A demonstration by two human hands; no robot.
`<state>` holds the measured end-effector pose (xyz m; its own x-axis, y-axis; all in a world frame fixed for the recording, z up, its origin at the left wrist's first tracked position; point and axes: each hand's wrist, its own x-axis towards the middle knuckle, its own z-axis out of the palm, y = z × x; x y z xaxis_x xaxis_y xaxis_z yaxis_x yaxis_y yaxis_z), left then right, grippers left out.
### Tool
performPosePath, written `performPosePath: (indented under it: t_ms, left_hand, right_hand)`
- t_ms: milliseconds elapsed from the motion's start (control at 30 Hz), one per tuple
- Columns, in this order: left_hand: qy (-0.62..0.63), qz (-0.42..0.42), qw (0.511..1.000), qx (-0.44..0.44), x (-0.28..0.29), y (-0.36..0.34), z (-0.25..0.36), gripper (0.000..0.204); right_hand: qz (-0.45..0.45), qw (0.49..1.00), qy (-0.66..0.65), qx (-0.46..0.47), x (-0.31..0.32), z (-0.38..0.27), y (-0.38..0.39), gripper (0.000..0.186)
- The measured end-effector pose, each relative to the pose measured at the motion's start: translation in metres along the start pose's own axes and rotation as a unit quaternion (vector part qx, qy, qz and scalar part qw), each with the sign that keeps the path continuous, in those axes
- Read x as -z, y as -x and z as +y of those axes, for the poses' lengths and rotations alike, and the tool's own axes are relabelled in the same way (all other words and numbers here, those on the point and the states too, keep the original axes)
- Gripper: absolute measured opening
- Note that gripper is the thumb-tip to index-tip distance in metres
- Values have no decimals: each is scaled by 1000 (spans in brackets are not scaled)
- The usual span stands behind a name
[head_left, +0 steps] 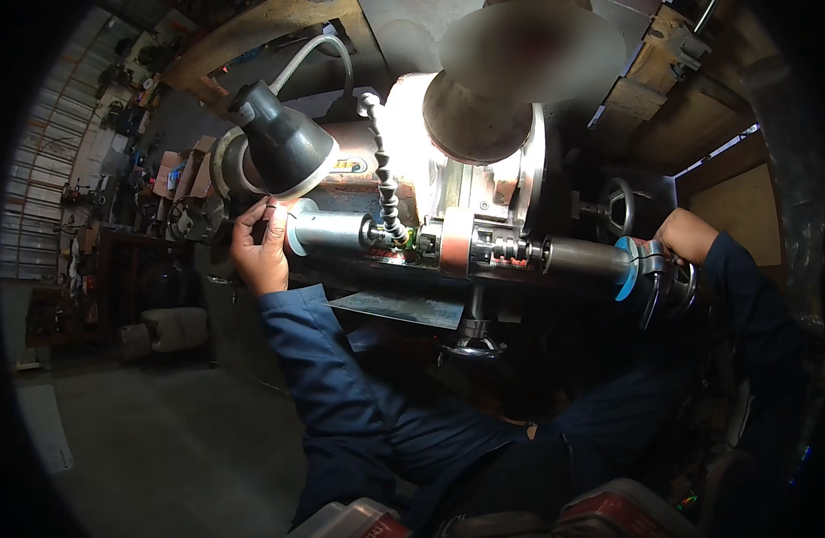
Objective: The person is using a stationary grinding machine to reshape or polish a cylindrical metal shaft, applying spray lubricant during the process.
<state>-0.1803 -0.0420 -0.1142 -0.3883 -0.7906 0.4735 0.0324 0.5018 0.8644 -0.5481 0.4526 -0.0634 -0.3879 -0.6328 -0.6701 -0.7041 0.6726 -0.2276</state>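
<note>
My left hand (262,247) is at the outer end of a metal cylinder (336,230) with a pale blue collar (298,226). Its fingers are bent and the thumb points up beside the collar; what lies between them is hidden. My right hand (686,235) is curled by the clamp (647,258) at the outer end of a second cylinder (585,258), which has a bright blue ring (626,269). The fingertips there are out of sight. Between the cylinders, in line with them, stands a reddish-brown block (456,242) on the grinder-like machine.
A dark work lamp (282,143) hangs above my left hand. A jointed coolant hose (386,170) bends down to the middle. Handwheels stand at the back right (617,208) and below the machine (475,347). A sheet-metal plate (403,309) juts out in front.
</note>
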Motion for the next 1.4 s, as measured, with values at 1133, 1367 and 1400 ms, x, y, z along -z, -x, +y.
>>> performPosePath:
  t_ms: [1133,1367,1400]
  left_hand:
    - [6,7,1000,10,1,1,-1,23]
    - [1,8,1000,5,0,1,0,22]
    - [9,0,1000,14,0,1,1,22]
  right_hand:
    - [743,666,-3,-71,-131,-92,38,39]
    - [648,754,-72,-82,-99,-94,60,31]
    - [643,759,-72,-71,-89,-93,63,31]
